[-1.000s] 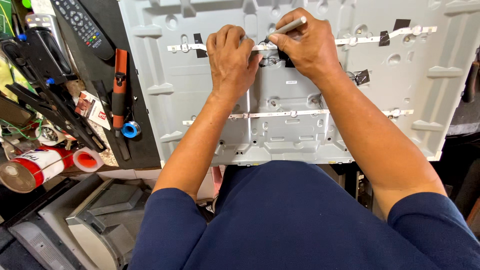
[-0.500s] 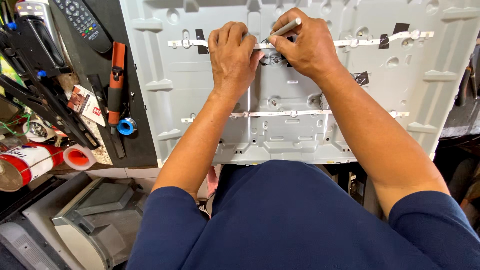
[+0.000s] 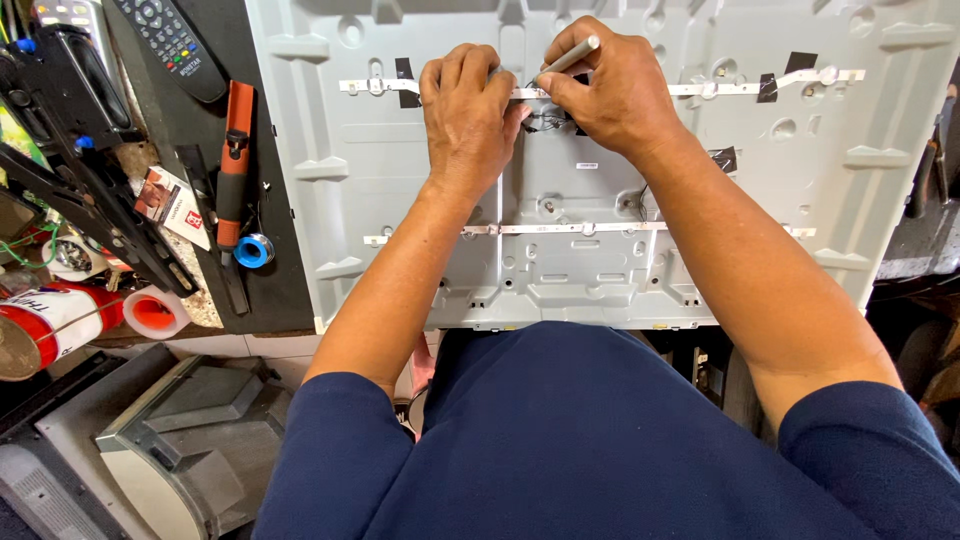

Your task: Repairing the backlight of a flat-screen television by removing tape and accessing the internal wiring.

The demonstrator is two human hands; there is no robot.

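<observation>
Grey tool (image 3: 568, 58) between right-hand fingers (image 3: 560, 90)

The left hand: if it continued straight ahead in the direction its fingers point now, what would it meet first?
The left hand points up the picture, fingers curled on the upper white strip. Past the strip lies only bare grey panel up to its top rim, so the way looks free; depth is hard to judge.

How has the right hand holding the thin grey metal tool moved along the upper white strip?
No. The right hand keeps the thin grey metal tool beside the same black wires.
</observation>
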